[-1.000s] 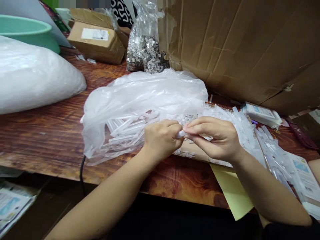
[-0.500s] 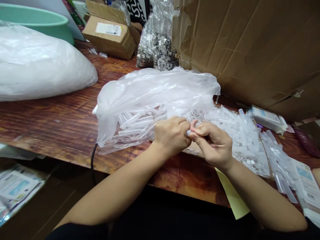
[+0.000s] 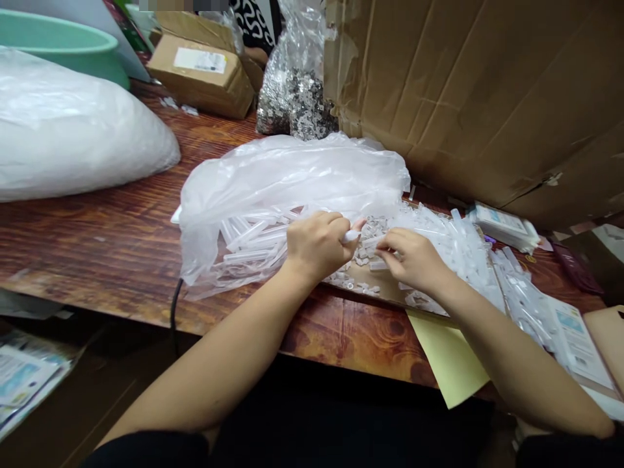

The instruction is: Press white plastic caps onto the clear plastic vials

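Head view: left fingers [image 3: 340,225] clamp a pale tube [image 3: 351,236], its free end towards the right fingers [image 3: 391,240] – slightly apart from it – whether open or closed, I cannot tell.

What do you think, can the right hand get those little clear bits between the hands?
Probably yes: the right hand is close beside the small clear pieces, and nothing seems to cover the near ones.
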A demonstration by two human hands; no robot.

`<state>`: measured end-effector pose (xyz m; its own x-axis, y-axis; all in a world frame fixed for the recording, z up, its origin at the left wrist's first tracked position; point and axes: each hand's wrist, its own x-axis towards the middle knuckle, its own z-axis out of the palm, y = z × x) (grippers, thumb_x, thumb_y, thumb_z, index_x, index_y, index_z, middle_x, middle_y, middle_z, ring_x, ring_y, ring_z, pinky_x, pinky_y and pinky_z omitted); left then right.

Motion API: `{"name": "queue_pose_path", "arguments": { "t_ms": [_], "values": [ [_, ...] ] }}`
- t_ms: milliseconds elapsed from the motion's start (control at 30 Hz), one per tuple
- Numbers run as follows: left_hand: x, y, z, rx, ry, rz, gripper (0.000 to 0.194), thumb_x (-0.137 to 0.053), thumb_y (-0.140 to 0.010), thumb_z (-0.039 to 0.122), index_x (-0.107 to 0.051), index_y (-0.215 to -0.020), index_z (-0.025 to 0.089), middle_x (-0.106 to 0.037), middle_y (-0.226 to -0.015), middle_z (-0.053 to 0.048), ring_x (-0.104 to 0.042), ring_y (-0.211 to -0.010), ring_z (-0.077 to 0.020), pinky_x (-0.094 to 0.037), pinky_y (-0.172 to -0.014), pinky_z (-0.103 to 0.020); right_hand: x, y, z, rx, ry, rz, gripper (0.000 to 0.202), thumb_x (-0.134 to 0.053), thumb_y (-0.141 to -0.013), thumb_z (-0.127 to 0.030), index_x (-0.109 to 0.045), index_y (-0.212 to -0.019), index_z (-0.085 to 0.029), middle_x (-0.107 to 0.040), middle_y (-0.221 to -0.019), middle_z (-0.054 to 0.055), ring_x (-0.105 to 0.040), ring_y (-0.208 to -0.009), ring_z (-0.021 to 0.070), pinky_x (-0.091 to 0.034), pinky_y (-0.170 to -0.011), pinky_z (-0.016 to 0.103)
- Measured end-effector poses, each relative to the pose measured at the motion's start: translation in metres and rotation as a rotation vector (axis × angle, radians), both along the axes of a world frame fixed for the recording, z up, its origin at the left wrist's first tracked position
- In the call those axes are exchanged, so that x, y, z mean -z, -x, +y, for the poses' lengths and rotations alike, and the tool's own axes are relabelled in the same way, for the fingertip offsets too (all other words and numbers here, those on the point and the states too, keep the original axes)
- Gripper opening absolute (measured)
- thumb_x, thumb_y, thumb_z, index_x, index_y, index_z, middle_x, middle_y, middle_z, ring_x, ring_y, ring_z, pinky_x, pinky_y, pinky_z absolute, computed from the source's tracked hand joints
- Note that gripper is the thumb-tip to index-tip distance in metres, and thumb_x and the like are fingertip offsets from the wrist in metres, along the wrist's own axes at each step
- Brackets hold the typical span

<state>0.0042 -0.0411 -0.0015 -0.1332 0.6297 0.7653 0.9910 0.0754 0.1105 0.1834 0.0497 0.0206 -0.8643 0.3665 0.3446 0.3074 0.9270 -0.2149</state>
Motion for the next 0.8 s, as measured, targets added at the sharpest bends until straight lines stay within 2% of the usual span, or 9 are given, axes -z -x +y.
{"name": "queue_pose_path", "arguments": {
  "t_ms": [100,233,333,400,500,600,700,800],
  "values": [
    [0.000,-0.001,0.000,-0.014,0.038,-0.030,0.047,-0.053,-0.097,0.044,-0.061,-0.057,0.020,-0.065,-0.058,-0.006,-0.060,-0.059,-0.0188,-0.020,-0.051,-0.033,0.012,0.016,0.004,0.100,-0.050,-0.353,0.016,-0.056,-0.093,-0.017,-0.072,-0.093,-0.015,-0.074,-0.098,0.013,-0.066,-0.096,0.0251,-0.049,-0.087,0.036],
    [0.001,0.000,-0.001,-0.012,0.047,-0.025,0.046,-0.054,-0.097,0.043,-0.060,-0.057,0.020,-0.067,-0.061,-0.007,-0.061,-0.061,-0.0193,-0.021,-0.052,-0.033,0.015,0.033,0.001,0.115,-0.060,-0.414,0.024,-0.051,-0.094,-0.013,-0.071,-0.109,-0.014,-0.074,-0.102,0.016,-0.065,-0.102,0.0286,-0.047,-0.088,0.037],
    [0.001,0.000,-0.001,0.005,0.059,-0.006,0.046,-0.054,-0.097,0.042,-0.060,-0.057,0.020,-0.068,-0.062,-0.007,-0.061,-0.061,-0.0194,-0.022,-0.052,-0.033,0.015,0.037,0.002,0.146,-0.064,-0.429,0.027,-0.051,-0.097,-0.021,-0.069,-0.115,-0.013,-0.074,-0.103,0.018,-0.065,-0.104,0.0312,-0.046,-0.087,0.039],
    [0.001,0.000,-0.001,0.014,0.071,-0.001,0.045,-0.054,-0.097,0.041,-0.060,-0.057,0.020,-0.069,-0.063,-0.006,-0.061,-0.062,-0.0190,-0.021,-0.051,-0.033,0.017,0.039,0.002,0.177,-0.064,-0.428,0.031,-0.050,-0.098,-0.026,-0.068,-0.120,-0.013,-0.074,-0.106,0.019,-0.064,-0.106,0.0328,-0.045,-0.089,0.041],
    [0.003,0.000,-0.001,0.024,0.086,0.007,0.040,-0.056,-0.095,0.036,-0.062,-0.059,0.020,-0.071,-0.066,-0.006,-0.062,-0.063,-0.0186,-0.022,-0.051,-0.033,0.021,0.041,0.000,0.234,-0.063,-0.413,0.033,-0.046,-0.098,-0.021,-0.066,-0.122,-0.012,-0.073,-0.107,0.021,-0.063,-0.109,0.0335,-0.043,-0.092,0.044],
    [0.004,0.000,-0.001,0.021,0.090,0.035,0.035,-0.058,-0.093,0.032,-0.066,-0.062,0.020,-0.072,-0.069,-0.006,-0.063,-0.065,-0.0192,-0.023,-0.051,-0.033,0.021,0.040,0.001,0.281,-0.060,-0.394,0.031,-0.047,-0.094,-0.019,-0.067,-0.116,-0.010,-0.072,-0.105,0.021,-0.063,-0.107,0.0327,-0.043,-0.092,0.043],
    [0.004,-0.001,-0.002,-0.009,0.115,0.037,0.032,-0.058,-0.093,0.029,-0.069,-0.065,0.020,-0.073,-0.071,-0.006,-0.064,-0.066,-0.0205,-0.023,-0.051,-0.033,0.011,0.030,0.005,0.296,0.050,-0.289,0.032,-0.054,-0.089,-0.022,-0.066,-0.116,-0.011,-0.072,-0.099,0.017,-0.065,-0.095,0.0285,-0.047,-0.083,0.038],
    [0.002,-0.003,-0.003,-0.037,0.191,0.014,0.024,-0.060,-0.088,0.023,-0.072,-0.067,0.021,-0.074,-0.074,-0.006,-0.065,-0.070,-0.0222,-0.020,-0.050,-0.033,-0.009,0.011,0.009,0.163,0.260,-0.016,0.033,-0.054,-0.090,-0.022,-0.066,-0.121,-0.014,-0.072,-0.097,0.010,-0.066,-0.088,0.0223,-0.050,-0.080,0.035]
  ]
}}
